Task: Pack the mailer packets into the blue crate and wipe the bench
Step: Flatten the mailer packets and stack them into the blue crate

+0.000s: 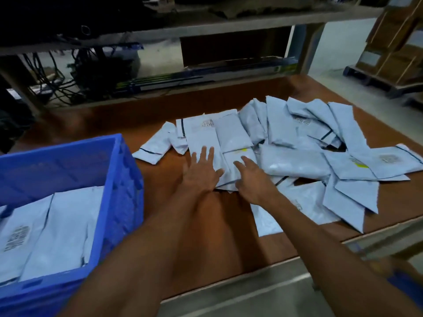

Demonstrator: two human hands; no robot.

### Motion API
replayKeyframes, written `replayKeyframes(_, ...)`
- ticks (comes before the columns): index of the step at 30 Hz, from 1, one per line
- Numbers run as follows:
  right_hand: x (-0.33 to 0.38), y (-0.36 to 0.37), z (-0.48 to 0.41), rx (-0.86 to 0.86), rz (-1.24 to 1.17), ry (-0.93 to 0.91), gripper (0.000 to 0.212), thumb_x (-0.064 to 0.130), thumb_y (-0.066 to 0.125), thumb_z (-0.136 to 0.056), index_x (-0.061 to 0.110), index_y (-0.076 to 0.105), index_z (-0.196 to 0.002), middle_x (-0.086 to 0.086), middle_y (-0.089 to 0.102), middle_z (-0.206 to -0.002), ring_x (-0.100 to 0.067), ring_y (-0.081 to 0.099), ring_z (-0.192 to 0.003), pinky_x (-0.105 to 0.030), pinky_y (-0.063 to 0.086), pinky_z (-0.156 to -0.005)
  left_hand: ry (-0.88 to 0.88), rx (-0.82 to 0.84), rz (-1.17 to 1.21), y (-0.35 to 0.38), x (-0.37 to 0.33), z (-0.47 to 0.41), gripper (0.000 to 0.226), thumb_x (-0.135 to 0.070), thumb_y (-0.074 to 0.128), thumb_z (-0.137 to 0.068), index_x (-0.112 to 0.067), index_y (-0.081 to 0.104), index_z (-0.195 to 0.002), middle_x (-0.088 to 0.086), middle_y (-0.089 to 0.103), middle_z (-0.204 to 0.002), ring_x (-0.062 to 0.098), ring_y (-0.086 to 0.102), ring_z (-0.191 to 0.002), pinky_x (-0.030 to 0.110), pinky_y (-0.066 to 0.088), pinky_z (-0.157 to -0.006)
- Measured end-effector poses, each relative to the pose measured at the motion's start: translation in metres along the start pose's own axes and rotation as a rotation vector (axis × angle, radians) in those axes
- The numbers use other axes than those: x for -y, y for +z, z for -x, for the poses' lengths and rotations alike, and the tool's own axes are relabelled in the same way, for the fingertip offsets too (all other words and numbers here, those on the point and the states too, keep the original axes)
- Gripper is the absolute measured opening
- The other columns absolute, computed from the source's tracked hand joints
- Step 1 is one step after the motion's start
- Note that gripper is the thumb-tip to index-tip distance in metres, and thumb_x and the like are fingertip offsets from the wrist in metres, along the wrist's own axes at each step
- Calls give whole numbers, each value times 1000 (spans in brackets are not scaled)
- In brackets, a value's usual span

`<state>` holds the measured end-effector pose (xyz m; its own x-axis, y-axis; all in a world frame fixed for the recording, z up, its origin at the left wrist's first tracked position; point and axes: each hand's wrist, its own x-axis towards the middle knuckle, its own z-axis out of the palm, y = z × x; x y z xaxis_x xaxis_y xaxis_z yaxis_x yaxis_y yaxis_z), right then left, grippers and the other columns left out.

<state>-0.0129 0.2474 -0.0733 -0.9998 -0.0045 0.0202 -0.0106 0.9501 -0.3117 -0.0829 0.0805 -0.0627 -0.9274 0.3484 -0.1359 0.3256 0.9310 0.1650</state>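
A strip of bare bench [162, 177] lies open between the blue crate [123, 179] on the left and the heap of packets [295, 165] on the right. The crate's tall side wall blocks a low sideways pass, but its top is open. A shelf [229, 24] overhangs the far edge.

Both hands [202, 173] [253, 179] outstretched on the mailer packets [297, 165]

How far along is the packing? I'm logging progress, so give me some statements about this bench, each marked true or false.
1. The blue crate already holds packets. True.
2. The bench has no packets on it. False: a pile lies there.
3. The left hand and right hand rest open on the pile. True.
4. The crate stands right of the pile. False: it stands left.
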Motion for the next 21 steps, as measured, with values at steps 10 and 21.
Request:
replayKeyframes(10, 13, 45, 2, 106, 83, 31, 66, 55, 26, -101, 23, 14, -157, -6, 6, -165, -29, 2, -152, -43, 3, -122, -72, 41, 57, 61, 53, 42, 56, -67, 13, -97, -55, 1, -150, -19, -5, -164, 17, -3, -152, 55, 3, -119)
replayKeyframes(21, 59, 30, 106, 181, 61, -91, 51, 53, 37, -100, 20, 54, -136, -3, 51, -145, -23, 45, -134, -37, 34, -111, -68, -153, 55, 89, 67, 170, 61, -72, 10, -90, -50, 27, -145, -17, 22, -159, 13, 12, -150, 48, 14, -118)
